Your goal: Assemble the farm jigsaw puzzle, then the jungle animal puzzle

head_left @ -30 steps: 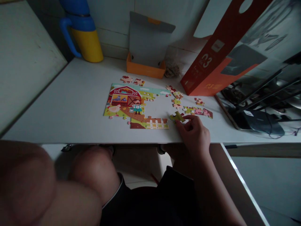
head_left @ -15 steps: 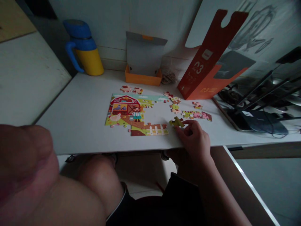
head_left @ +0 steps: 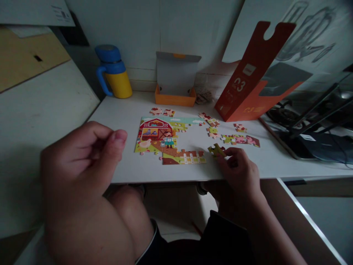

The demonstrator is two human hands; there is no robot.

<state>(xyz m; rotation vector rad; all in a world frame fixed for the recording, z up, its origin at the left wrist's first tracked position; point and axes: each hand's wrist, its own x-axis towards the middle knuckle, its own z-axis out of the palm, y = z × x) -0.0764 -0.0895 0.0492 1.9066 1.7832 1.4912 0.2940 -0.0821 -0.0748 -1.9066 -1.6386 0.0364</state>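
A partly joined farm jigsaw puzzle point(head_left: 165, 140) with a red barn lies on the white table point(head_left: 124, 117). My right hand point(head_left: 238, 171) rests at the table's front edge, its fingertips pinched on a green puzzle piece point(head_left: 216, 150) just right of the puzzle's fence row. My left hand point(head_left: 82, 162) is raised close to the camera, left of the puzzle, with its fingers curled and thumb against them; nothing shows in it. Loose puzzle pieces point(head_left: 237, 139) lie to the right of the puzzle and more loose pieces point(head_left: 162, 111) behind it.
A blue and yellow jug point(head_left: 113, 73) stands at the back left. An open orange box point(head_left: 175, 86) and a tall orange-red carton point(head_left: 248, 81) lean at the wall. A dark rack with cables point(head_left: 317, 132) fills the right side. My knees are under the table.
My left hand has risen into view from the lower left with its fingers curled. The view has tilted up. My right hand keeps its hold on the green piece beside the fence row.
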